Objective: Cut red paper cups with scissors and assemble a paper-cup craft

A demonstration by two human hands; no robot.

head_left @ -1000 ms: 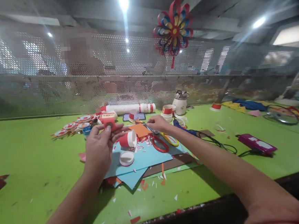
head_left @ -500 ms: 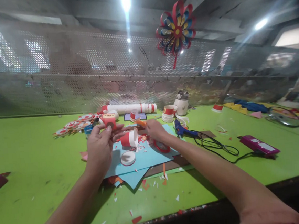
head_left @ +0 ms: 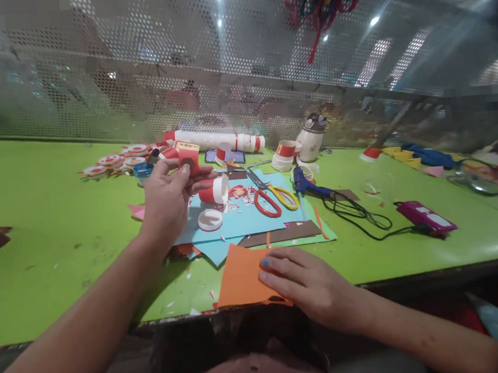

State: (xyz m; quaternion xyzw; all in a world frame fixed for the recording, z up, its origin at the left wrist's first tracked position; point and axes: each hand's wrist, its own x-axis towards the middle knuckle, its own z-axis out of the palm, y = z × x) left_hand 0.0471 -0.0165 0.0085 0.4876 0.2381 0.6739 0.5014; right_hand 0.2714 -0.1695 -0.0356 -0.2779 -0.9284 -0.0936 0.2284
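My left hand (head_left: 170, 195) pinches a small red paper piece (head_left: 188, 157) with a yellow printed band, thumb in front and the other fingers stretched out behind. Just beside those fingertips a red-and-white paper cup (head_left: 214, 191) lies on its side, and a white round lid (head_left: 210, 220) sits below it on light blue paper (head_left: 235, 226). At the table's front edge my right hand (head_left: 302, 280) holds a sheet of orange paper (head_left: 243, 276), fingers on top; its thumb is hidden. Scissors (head_left: 271, 195) with one red and one yellow handle rest on the blue paper.
A blue glue gun (head_left: 309, 184) with a black cord lies right of the papers, near a purple power strip (head_left: 424, 218). Behind stand a white bottle (head_left: 312, 138), paper cups (head_left: 284, 155) and a white tube (head_left: 211, 140). Perforated metal sheeting (head_left: 137, 74) rises behind the table.
My right hand has come from the back of the papers to the table's front edge with the orange paper, uncovering the scissors. The left hand still holds the red piece. The view has tilted down.
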